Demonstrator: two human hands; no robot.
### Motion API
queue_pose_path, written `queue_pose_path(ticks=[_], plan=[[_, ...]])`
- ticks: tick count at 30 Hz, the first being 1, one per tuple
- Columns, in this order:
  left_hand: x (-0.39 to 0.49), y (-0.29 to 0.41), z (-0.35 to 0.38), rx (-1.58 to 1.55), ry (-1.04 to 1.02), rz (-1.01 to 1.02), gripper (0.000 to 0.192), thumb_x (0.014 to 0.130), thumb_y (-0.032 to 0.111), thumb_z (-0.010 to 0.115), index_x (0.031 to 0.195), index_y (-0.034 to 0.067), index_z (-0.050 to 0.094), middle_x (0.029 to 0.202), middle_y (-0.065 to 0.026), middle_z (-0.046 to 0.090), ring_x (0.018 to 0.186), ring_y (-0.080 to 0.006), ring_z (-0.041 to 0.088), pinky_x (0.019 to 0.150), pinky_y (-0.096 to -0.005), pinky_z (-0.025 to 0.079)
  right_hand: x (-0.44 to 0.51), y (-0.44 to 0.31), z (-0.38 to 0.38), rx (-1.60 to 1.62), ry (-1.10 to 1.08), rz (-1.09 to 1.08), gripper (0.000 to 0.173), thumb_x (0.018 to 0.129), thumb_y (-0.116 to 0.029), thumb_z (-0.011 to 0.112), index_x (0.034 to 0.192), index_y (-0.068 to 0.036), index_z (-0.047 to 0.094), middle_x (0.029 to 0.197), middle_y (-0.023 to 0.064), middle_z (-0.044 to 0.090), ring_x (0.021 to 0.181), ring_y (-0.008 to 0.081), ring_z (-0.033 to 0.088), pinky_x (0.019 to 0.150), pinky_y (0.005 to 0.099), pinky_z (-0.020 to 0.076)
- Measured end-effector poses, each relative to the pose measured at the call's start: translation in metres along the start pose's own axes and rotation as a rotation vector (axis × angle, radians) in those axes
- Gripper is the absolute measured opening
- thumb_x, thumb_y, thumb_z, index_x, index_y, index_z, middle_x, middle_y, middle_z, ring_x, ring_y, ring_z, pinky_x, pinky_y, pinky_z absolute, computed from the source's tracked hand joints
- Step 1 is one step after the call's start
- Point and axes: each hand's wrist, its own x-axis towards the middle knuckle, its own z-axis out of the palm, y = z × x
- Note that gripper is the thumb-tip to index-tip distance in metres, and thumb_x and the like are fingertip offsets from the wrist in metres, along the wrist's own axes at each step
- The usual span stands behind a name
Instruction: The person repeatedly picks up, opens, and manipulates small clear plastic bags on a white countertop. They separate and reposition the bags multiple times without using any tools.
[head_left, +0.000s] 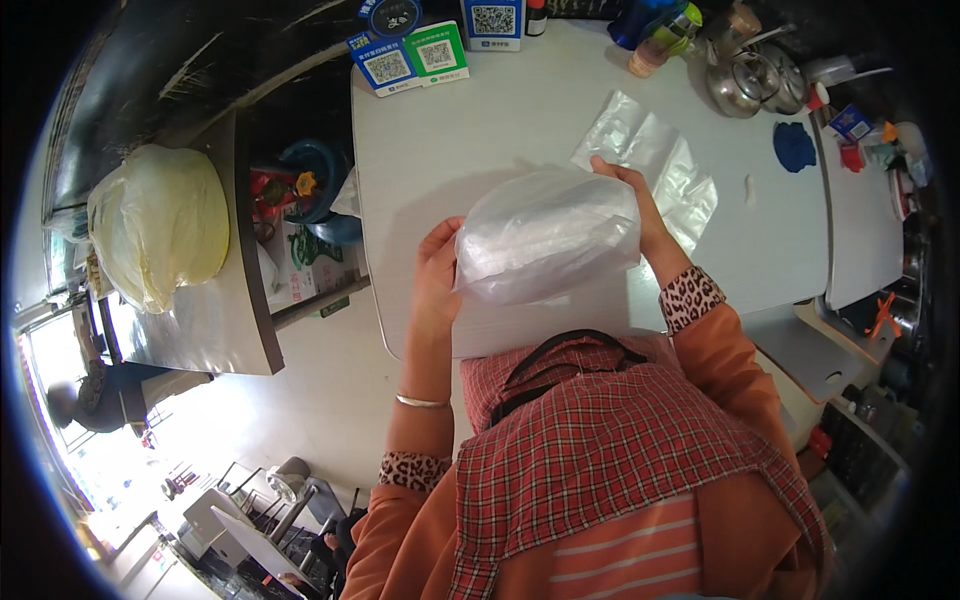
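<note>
A clear plastic bag (547, 236), puffed out at the middle, is stretched between my two hands above the white table (420, 165). My left hand (439, 266) grips its left edge, thumb and fingers closed on the film. On the far right corner my right hand (637, 206) holds the bag, partly hidden behind it. Flat on the table, beyond and beside my right hand, lies a second sheet of clear plastic bags (675, 161), creased and shiny. Whether anything is inside the held bag I cannot tell.
Payment-code stands (409, 60) line the table's far left edge. Metal kettles (739, 86), a cup (646, 60) and a blue cloth (795, 147) occupy the right side. A stuffed yellowish plastic bag (169, 217) sits on a counter at left. Another person (105, 394) is near the bright doorway.
</note>
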Motion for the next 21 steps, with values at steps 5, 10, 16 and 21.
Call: queue_pose_path(ticks=[5, 10, 16, 21], plan=[[0.028, -0.054, -0.029, -0.109, 0.021, 0.022, 0.025, 0.091, 0.021, 0.049, 0.105, 0.002, 0.057, 0.097, -0.009, 0.063, 0.084, -0.0169, 0.061, 0.077, -0.0273, 0.049, 0.03, 0.047, 0.016, -0.115, 0.121, -0.398, 0.026, 0.088, -0.026, 0.058, 0.087, -0.001, 0.065, 0.078, 0.0061, 0.065, 0.071, 0.0173, 0.061, 0.066, 0.0306, 0.0478], [0.045, -0.17, -0.095, -0.349, 0.396, -0.126, 0.045, 0.095, 0.037, 0.035, 0.124, 0.005, 0.046, 0.12, -0.0083, 0.053, 0.106, -0.0213, 0.054, 0.089, -0.035, 0.047, 0.068, 0.106, 0.002, -0.789, 0.275, -0.309, 0.02, 0.085, -0.023, 0.057, 0.087, -0.004, 0.064, 0.082, 0.014, 0.066, 0.073, 0.0282, 0.063, 0.066, 0.0371, 0.0495], [0.034, -0.165, -0.097, -0.158, 0.306, -0.045, 0.039, 0.091, 0.027, 0.041, 0.122, 0.003, 0.047, 0.115, -0.0092, 0.055, 0.101, -0.0201, 0.054, 0.086, -0.034, 0.046, 0.04, 0.089, 0.009, -0.857, 0.417, -0.618, 0.015, 0.088, -0.016, 0.053, 0.098, -0.007, 0.059, 0.086, 0.0149, 0.065, 0.073, 0.0305, 0.063, 0.065, 0.0388, 0.0507], [-0.008, -0.097, -0.059, 0.33, 0.399, 0.257, 0.032, 0.086, 0.012, 0.051, 0.116, 0.0, 0.051, 0.105, -0.0105, 0.058, 0.092, -0.0181, 0.057, 0.08, -0.0315, 0.047, 0.01, 0.049, -0.047, -0.544, 0.868, -0.596, 0.016, 0.086, -0.017, 0.06, 0.096, -0.005, 0.059, 0.092, 0.0115, 0.061, 0.071, 0.03, 0.061, 0.063, 0.0374, 0.0494]])
